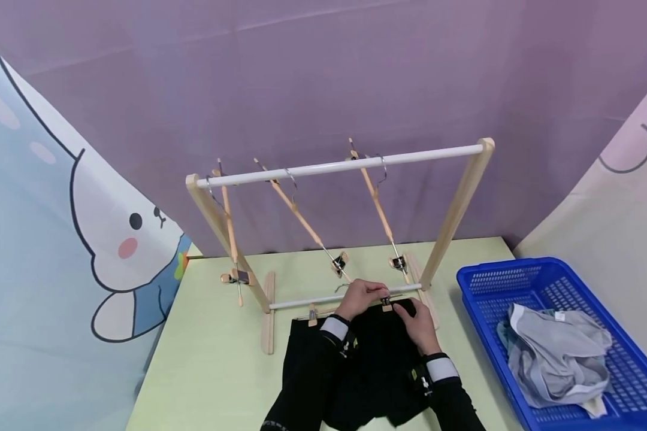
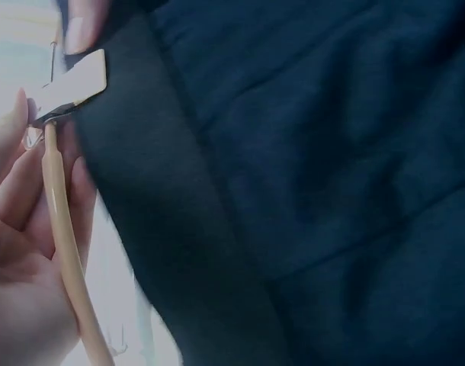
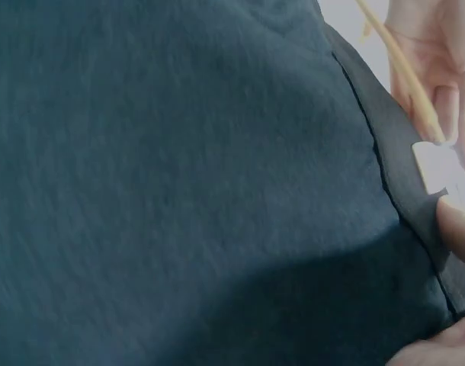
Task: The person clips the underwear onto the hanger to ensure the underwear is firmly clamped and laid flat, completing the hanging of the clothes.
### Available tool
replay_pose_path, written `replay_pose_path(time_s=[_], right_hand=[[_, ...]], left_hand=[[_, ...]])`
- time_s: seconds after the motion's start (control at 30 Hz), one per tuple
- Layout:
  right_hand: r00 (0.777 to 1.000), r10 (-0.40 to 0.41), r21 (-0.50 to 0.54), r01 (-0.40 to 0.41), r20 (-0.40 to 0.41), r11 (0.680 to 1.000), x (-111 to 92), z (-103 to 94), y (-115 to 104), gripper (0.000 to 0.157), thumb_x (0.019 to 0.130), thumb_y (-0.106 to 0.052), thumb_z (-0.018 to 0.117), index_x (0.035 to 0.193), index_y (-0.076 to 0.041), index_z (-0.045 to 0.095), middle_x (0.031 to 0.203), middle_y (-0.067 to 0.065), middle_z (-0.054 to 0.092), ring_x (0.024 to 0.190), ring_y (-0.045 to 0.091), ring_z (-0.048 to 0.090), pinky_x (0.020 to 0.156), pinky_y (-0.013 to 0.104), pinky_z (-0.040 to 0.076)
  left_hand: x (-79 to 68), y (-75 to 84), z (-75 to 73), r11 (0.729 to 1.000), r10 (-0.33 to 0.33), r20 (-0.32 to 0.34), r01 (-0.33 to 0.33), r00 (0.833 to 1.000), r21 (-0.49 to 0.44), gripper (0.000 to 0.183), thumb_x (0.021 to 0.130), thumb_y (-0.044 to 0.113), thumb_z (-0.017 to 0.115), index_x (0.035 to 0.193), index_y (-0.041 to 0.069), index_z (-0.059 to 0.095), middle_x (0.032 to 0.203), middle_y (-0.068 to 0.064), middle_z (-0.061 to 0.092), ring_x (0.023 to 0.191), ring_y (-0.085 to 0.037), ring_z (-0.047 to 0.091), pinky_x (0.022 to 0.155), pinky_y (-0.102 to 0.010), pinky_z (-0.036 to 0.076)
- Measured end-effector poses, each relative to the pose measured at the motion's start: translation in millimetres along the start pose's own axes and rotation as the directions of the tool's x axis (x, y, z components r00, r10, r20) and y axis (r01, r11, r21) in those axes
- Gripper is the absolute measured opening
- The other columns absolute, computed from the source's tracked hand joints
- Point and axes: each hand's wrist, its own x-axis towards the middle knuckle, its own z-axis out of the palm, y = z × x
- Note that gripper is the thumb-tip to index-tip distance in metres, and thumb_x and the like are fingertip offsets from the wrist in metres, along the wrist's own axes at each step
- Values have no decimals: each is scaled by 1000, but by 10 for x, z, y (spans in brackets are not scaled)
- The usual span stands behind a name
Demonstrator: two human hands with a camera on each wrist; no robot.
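Black shorts [image 1: 374,353] lie flat on the table below the rack, their waistband toward it. A wooden clip hanger [image 2: 63,221] runs along the waistband. Its left clip [image 1: 313,316] sits at the waistband's left part. My left hand [image 1: 358,299] pinches the right clip [image 1: 386,305] between thumb and fingers, with the hanger's bar crossing the palm in the left wrist view. That clip overlaps the waistband edge. Just right of it, my right hand [image 1: 420,326] pinches the waistband [image 3: 370,99], thumb [image 3: 457,229] right beside the clip.
A wooden rack with a white top rail [image 1: 323,170] stands behind the hands. Three clip hangers, one of them a middle hanger [image 1: 296,212], hang from it. At right, a blue basket [image 1: 466,287] holds crumpled grey clothing [image 1: 561,353]. A purple curtain [image 1: 323,78] hangs behind.
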Motion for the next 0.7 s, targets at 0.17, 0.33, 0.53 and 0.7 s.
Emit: replay_pose_path(time_s=[0.17, 0.33, 0.53, 0.7], right_hand=[[1000, 4, 23, -4, -6, 1000, 5, 19, 0, 22, 100, -20, 62, 109, 1, 61, 99, 12, 62, 85, 15, 53, 76, 25, 43], [1000, 3, 23, -3, -2, 1000, 10, 38, 4, 25, 100, -20, 61, 112, 1, 62, 105, 15, 64, 90, 16, 54, 79, 26, 44], [999, 28, -33, -27, 23, 999, -19, 18, 56, 32, 103, -22, 55, 124, 2, 59, 119, 21, 63, 105, 30, 58, 88, 40, 46], [998, 53, -67, -51, 29, 996, -48, -68, 130, 38, 105, -23, 51, 132, 4, 54, 128, 25, 59, 116, 38, 56, 96, 52, 44]], left_hand=[[-19, -23, 41, 1000, -10, 16, 10, 1000, 19, 28, 95, 29, 68, 110, 6, 76, 104, -4, 76, 95, -11, 71, 82, -21, 53], [-50, -38, 29, 998, -15, -8, 16, 1000, 65, 36, 95, 30, 68, 121, 6, 70, 114, -5, 74, 104, -17, 70, 87, -25, 53], [-217, -19, -161, 999, -37, -96, 40, 995, 29, 55, 88, 36, 76, 133, 9, 61, 125, -8, 68, 122, -30, 60, 102, -44, 46], [-464, -86, -482, 1000, -15, -194, 19, 981, 23, 42, 91, 26, 74, 124, 3, 65, 116, -15, 71, 115, -30, 63, 100, -49, 46]])
